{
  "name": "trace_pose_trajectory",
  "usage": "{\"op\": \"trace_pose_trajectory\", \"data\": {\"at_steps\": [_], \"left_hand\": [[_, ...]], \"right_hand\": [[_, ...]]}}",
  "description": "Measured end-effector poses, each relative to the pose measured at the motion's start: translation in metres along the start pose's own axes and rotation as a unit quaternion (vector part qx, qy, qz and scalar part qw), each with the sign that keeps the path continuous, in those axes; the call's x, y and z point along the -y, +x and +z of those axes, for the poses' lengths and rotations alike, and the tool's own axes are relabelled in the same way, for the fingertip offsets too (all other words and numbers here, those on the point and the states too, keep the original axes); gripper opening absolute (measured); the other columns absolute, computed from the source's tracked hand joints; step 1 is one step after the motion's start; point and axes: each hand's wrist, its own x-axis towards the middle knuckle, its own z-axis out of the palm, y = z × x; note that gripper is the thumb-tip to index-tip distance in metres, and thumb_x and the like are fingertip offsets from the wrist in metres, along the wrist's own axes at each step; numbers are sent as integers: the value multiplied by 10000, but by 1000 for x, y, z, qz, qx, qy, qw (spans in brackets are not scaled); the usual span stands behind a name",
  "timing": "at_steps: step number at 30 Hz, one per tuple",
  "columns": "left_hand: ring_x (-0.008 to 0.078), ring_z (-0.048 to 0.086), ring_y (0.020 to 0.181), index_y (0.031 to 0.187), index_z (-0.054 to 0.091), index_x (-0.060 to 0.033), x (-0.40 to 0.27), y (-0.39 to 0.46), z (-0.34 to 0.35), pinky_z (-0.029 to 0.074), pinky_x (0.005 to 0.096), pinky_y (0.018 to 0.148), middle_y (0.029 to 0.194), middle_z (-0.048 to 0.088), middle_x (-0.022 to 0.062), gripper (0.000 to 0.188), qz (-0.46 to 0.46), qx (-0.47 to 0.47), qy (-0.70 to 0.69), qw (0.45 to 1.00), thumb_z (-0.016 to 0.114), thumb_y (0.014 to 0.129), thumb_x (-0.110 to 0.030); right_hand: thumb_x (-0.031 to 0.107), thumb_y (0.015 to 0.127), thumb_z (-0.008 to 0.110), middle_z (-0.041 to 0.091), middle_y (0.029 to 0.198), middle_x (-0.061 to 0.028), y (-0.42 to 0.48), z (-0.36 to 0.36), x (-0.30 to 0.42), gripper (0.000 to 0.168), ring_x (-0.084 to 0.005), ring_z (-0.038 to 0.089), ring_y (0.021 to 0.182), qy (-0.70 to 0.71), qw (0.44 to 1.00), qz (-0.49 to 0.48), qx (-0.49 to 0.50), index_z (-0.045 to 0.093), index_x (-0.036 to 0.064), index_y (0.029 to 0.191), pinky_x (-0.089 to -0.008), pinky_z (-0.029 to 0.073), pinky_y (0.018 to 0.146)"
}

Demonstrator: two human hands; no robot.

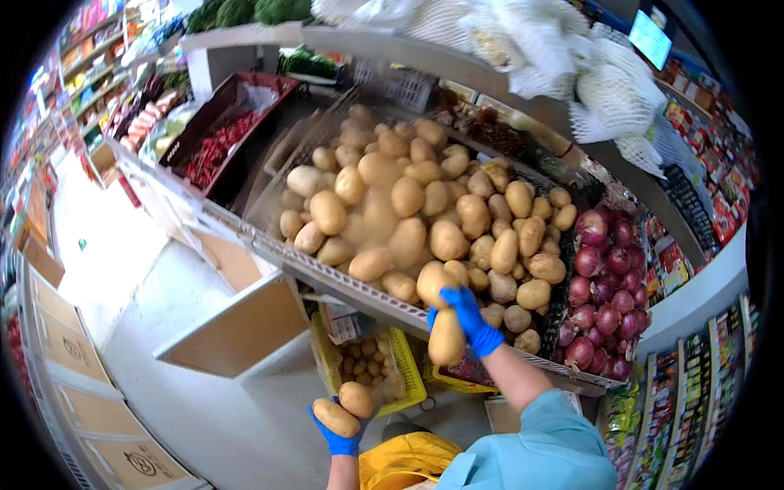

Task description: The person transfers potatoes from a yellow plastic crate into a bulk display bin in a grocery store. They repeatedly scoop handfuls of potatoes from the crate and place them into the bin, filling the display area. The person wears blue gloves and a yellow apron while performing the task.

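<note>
My left hand [335, 432], in a blue glove, is held low over the floor with two potatoes [337, 418] in its palm. At the front edge of the sloping display my right hand [465, 318], gloved in blue too, grips a potato [447, 340]. Another potato [433, 284] touches its fingers from above; whether that one is also held I cannot tell. Past the right hand spreads a large heap of potatoes [448, 239]. Part of the heap on the left is blurred.
Red onions [606, 318] fill the display's right end; a crate of red chillies [220, 147] stands at left. Below the white front rail [343, 275] sits a yellow basket [407, 367] with bagged potatoes. A cardboard-coloured panel [245, 331] juts out. White foam netting [520, 43] covers the upper shelf.
</note>
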Motion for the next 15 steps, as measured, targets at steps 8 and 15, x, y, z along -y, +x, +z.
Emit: {"op": "trace_pose_trajectory", "data": {"at_steps": [8, 15], "left_hand": [[144, 423, 796, 911, 403, -57, -63, -9, 87, 422, 325, 729, 886, 433, 10, 500, 185, 70, 499, 844, 760, 566, -119], [236, 527, 980, 1121, 506, -141, -98, -17, 112, 414, 405, 891, 1074, 558, 71, 572, -205, 22, -360, 910, 373, 820, -608]], "right_hand": [[430, 810, 553, 411, 1270, -215, 153, -114, 190, 702, -281, 418, 1157, -245, 929, -244, -133, 332, -38, 1285, -353, 355, 957], [229, 786, 629, 447, 1141, -96, -43, 50, 41, 530, -195, 434, 1058, -351, 887, -190, 230, 405, 1, 1209, -328, 376, 906]]}}
